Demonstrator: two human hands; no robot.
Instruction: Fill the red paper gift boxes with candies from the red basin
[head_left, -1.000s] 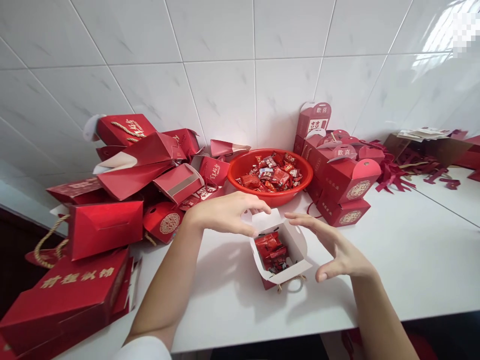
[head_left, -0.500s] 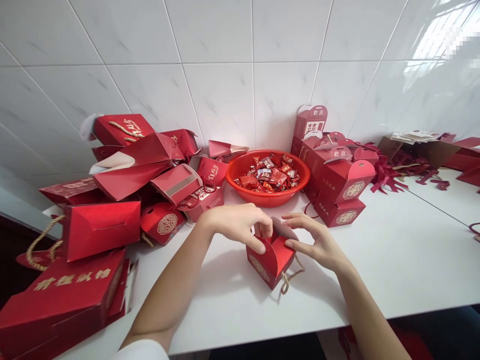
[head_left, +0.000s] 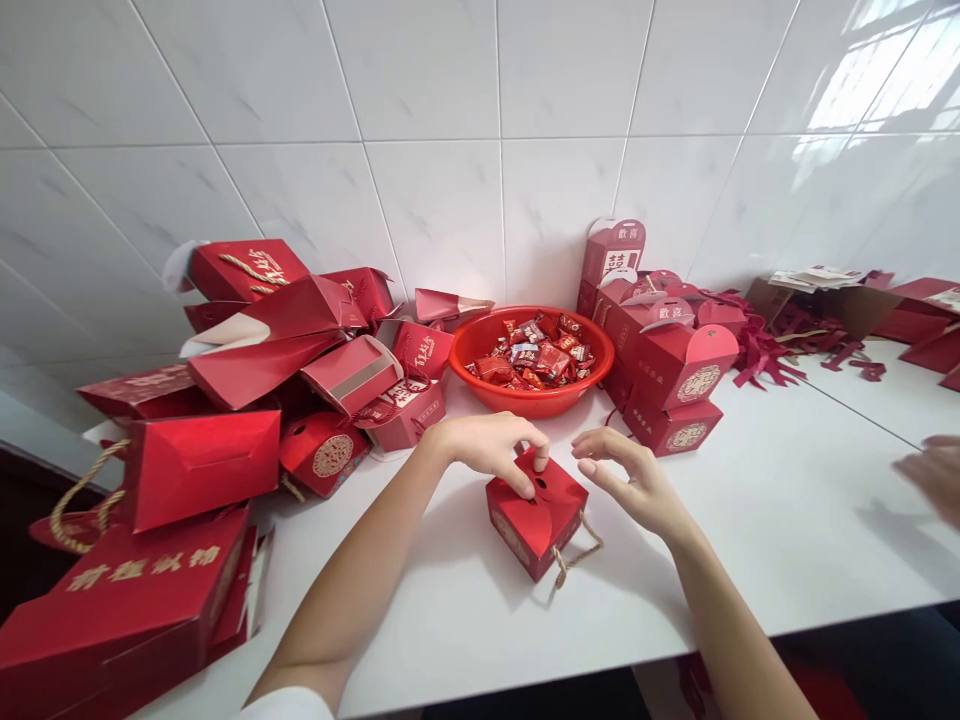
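Note:
In front of me on the table stands a small red gift box point(head_left: 537, 514) with round gold print on one side. Its top flaps lie folded over, with dark holes showing near the middle. A twisted tan rope handle point(head_left: 577, 556) hangs off its right side. Bent over the top is my left hand point(head_left: 491, 450), thumb and forefinger closed down on the flaps and holding them. Just right of the box hovers my right hand point(head_left: 626, 475), fingers apart, with nothing in it and not touching the cardboard.
Behind the box sits a red basin point(head_left: 531, 400) of wrapped candies point(head_left: 540, 350). To the left is a heap of red boxes point(head_left: 206, 460); stacked boxes point(head_left: 679, 390) stand to the right. Dark red ribbons point(head_left: 769, 360) lie farther right. Another person's blurred hand point(head_left: 934, 475) shows at the right edge.
The box's flaps stood partly raised and now lie flat across its top. My right hand has come off the box. Another person's hand has appeared at the right edge.

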